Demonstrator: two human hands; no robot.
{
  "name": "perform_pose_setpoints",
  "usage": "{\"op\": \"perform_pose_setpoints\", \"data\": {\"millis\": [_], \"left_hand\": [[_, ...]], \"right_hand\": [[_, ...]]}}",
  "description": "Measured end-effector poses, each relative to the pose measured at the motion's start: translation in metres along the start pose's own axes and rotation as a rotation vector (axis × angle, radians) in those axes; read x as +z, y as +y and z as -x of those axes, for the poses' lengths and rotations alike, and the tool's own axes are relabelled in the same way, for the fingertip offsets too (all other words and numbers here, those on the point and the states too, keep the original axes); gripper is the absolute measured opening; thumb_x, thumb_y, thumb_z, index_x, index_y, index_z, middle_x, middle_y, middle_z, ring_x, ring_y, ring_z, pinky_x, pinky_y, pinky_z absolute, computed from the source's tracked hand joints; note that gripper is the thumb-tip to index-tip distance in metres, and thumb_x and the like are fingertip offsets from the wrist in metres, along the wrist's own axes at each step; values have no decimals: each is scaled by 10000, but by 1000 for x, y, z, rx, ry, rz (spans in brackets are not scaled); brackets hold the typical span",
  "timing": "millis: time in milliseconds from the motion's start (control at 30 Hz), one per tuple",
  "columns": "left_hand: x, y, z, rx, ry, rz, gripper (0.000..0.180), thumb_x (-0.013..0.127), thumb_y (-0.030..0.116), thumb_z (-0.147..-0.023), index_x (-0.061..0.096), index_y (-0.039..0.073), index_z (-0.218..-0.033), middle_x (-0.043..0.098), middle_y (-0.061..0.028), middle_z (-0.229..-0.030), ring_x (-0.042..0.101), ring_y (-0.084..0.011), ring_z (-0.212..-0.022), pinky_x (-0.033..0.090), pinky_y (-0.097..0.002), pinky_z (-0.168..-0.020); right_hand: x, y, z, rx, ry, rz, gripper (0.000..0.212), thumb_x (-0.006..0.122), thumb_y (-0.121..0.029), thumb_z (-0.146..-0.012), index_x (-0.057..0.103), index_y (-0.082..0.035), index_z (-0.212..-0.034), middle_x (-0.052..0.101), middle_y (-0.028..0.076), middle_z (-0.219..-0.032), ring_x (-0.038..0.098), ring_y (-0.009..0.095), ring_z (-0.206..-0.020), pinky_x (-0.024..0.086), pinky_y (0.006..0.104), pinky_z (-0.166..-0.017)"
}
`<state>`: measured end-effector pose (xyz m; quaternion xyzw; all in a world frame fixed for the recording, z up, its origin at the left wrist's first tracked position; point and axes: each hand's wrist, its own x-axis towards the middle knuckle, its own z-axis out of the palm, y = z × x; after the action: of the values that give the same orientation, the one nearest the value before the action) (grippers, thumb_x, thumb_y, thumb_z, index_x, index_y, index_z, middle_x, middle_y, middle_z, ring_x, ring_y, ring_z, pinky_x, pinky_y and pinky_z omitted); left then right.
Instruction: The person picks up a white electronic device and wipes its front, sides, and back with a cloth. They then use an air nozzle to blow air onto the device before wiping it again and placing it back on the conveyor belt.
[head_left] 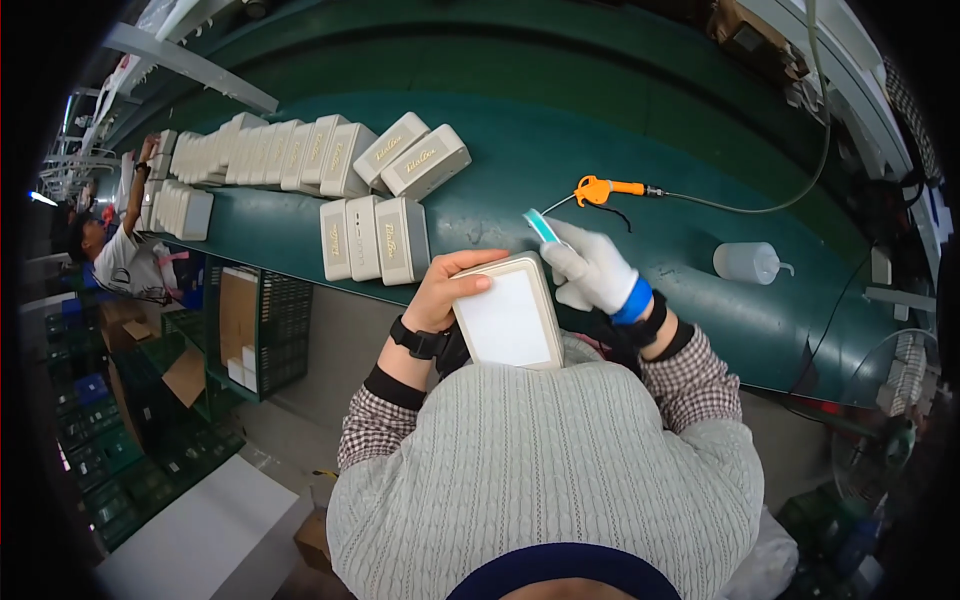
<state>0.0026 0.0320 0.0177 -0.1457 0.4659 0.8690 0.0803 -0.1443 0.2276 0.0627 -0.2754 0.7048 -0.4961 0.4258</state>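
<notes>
My bare left hand (447, 290) is closed on the upper left edge of a cream, rounded-corner box-shaped unit (508, 322). The unit is tilted against my body, its white panel facing up. My right hand (595, 268), in a white glove with a blue cuff, grips a small flat teal-and-white tool (541, 226) whose exact kind I cannot make out. That tool is above the unit's upper right corner, apart from it. Beyond my right hand lies an orange air blow gun (608, 189) with a thin metal nozzle.
Similar cream units (375, 240) stand at the left, with a long row (270, 155) behind them. A hose (760, 209) runs from the blow gun. A translucent squeeze bottle (746, 263) lies at the right. Another person (130, 262) works at the far left, above green crates (285, 335).
</notes>
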Motion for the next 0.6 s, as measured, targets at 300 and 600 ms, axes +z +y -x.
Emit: {"op": "perform_pose_setpoints", "data": {"millis": [300,600], "left_hand": [[0,-3,1,17,50,-3,492,688,153,-791,575,-53,-1222,659,-159,-1102,655,-201,-958,514,-295,-855],[1,-3,4,56,94,66,464,709,125,-787,592,-58,-1197,669,-148,-1053,652,-179,-904,510,-272,-805]], "right_hand": [[18,8,34,-256,244,416,663,608,-169,-861,323,-22,-1442,654,202,-970,639,193,-728,507,303,-684],[24,14,45,-260,339,401,685,684,-165,-820,379,-25,-1417,660,195,-909,673,244,-810,508,292,-745]]}}
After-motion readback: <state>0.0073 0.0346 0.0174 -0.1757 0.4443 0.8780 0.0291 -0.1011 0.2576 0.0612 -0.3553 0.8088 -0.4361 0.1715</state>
